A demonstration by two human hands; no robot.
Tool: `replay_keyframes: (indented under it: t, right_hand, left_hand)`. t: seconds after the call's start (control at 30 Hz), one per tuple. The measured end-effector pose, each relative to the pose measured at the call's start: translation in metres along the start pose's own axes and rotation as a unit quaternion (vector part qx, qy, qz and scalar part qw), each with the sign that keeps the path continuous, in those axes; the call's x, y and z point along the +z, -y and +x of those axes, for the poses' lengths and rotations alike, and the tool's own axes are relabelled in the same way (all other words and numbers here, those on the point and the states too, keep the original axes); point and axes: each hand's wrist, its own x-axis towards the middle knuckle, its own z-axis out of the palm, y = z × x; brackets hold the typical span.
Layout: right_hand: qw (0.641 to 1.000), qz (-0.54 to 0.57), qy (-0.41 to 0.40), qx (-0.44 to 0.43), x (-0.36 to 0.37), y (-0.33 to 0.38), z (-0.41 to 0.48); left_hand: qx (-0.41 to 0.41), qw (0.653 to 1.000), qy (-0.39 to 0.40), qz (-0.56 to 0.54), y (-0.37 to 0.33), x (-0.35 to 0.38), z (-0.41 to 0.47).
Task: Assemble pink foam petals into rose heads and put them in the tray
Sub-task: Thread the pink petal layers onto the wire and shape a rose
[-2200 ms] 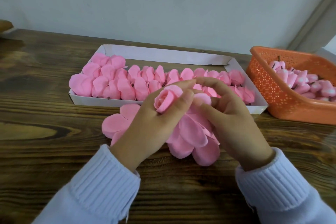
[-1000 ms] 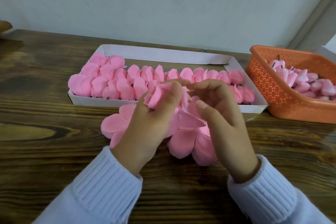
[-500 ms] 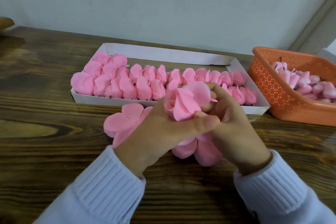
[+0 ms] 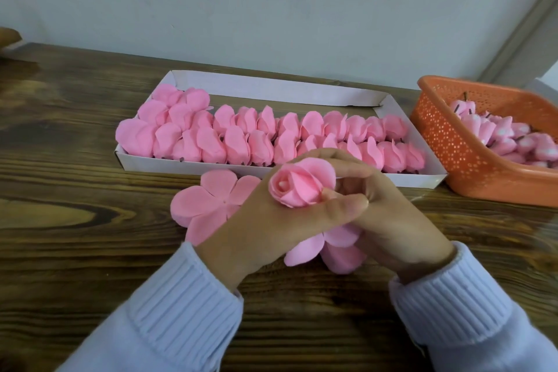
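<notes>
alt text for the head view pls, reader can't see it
The left hand and right hand hold a pink foam rose head above flat petal pieces on a wooden table. Behind them a white tray holds rows of finished rose heads, and an orange basket of pink buds sits to its right.

left hand (image 4: pixel 262 229), right hand (image 4: pixel 398 220): 2 | tray (image 4: pixel 271 86): 1 | basket (image 4: pixel 447 142): 1 | held rose head (image 4: pixel 302 187): 1 | tray roses (image 4: pixel 235 145): unclear

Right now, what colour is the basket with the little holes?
The basket is orange, seen best in the head view.
</notes>
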Motion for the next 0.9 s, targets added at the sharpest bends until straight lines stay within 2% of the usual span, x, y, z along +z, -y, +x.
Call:
replay_keyframes:
  t: [0.27, 0.43, 0.63, 0.9]
  right_hand:
    - [0.998, 0.054, 0.015, 0.008, -0.002, 0.012, 0.001]
    - [0.980, 0.123, -0.105, 0.118, -0.013, 0.008, 0.005]
    - [0.974, 0.125, -0.076, 0.172, -0.003, 0.005, 0.002]
    - [0.958, 0.101, -0.100, 0.250, -0.003, 0.012, 0.002]
  left_hand:
    - [0.032, 0.997, -0.053, 0.040, 0.002, 0.000, 0.002]
    - [0.039, 0.993, -0.087, 0.068, 0.000, -0.002, 0.001]
    - [0.075, 0.993, -0.056, 0.078, -0.007, 0.004, -0.003]
    - [0.084, 0.990, -0.022, 0.106, -0.010, 0.004, -0.004]
